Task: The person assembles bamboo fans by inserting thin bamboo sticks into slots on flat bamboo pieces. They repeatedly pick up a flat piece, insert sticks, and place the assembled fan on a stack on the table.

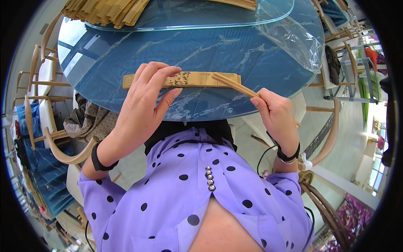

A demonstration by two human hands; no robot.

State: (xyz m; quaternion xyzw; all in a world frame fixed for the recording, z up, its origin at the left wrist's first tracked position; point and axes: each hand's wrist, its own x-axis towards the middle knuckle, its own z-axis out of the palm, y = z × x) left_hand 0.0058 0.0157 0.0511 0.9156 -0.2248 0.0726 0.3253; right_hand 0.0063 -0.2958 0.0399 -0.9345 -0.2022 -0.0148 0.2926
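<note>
Right hand (277, 116) grips chopsticks (238, 86); left hand (145, 90), thumb and fingers parted, partly hides the wrapper (191, 79). Beyond lie turntable (201, 19), tan bundle (105, 11), clear bag (308, 49).

Ahead of me, toward twelve o'clock, a clear glass panel (201, 19) with a rounded edge rests on my blue, marble-veined desk (235, 50). Between one and two o'clock I see a crumpled transparent plastic bag (299, 44). A dark garment (333, 65) hangs on a chair at my two o'clock, and a curved wooden chair back (334, 130) is at three. Purple flowers (352, 216) fill my four o'clock. At nine I have a brown patterned cloth (92, 124), and at ten another wooden chair (33, 71).
</note>
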